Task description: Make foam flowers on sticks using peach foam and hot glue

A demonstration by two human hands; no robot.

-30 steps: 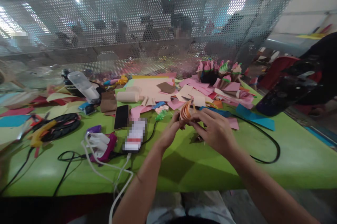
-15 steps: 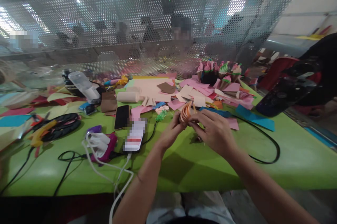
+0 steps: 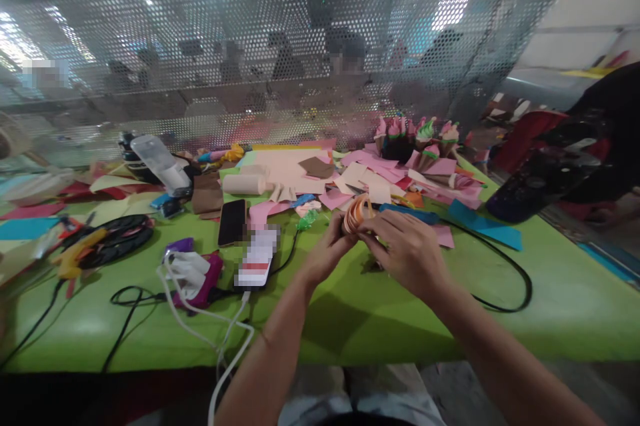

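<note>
Both my hands meet above the green table (image 3: 550,306) near its middle. My left hand (image 3: 324,254) and my right hand (image 3: 407,249) pinch a small curled roll of orange and pink paper strips (image 3: 356,211) between their fingertips. The fingers of each hand are closed on the roll from opposite sides. Just behind it lies a heap of pink, cream and blue paper sheets (image 3: 360,179).
A black phone (image 3: 231,221), a purple charger with white cables (image 3: 193,273), a glue gun (image 3: 80,254) and a black cable (image 3: 505,266) lie on the table. Finished paper cones (image 3: 415,136) stand at the back. A perforated metal screen (image 3: 250,53) closes the far side.
The paper roll has turned slightly between my fingers and both hands have shifted a little. Everything else on the table is as before.
</note>
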